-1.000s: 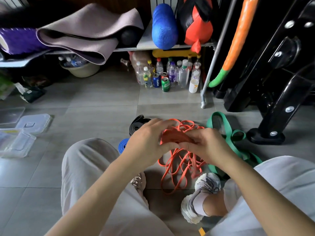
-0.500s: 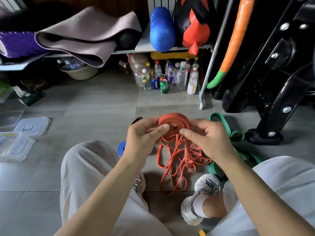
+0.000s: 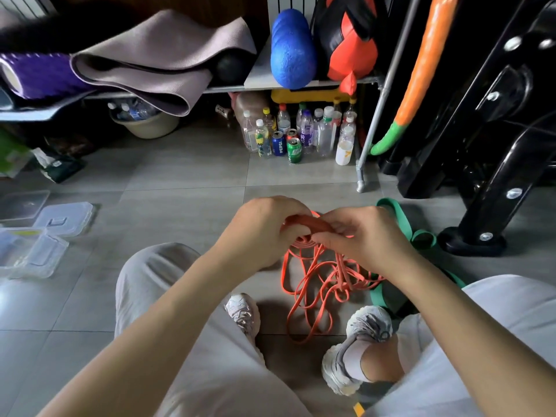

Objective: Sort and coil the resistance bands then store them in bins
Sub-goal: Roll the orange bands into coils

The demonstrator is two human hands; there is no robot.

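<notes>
Both left hand (image 3: 258, 233) and right hand (image 3: 365, 237) apparently tight around orange band (image 3: 311, 223) between them.

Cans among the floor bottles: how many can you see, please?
3: blue can at left, red can behind, green can in front; bottles may hide others.

The left hand (image 3: 261, 233) and the right hand (image 3: 365, 237) meet above the grey tiled floor (image 3: 180, 188). Their curled fingers (image 3: 332, 236) pinch the wound part of a flat orange rubber resistance band (image 3: 307, 221). Its loose loops hang down into a tangle on the floor between two pale sneakers (image 3: 361, 332). A wide green rubber band (image 3: 400, 219) lies just beside the tangle, toward the floor's right edge. Clear plastic bins (image 3: 33, 257) sit well apart at the left edge.
</notes>
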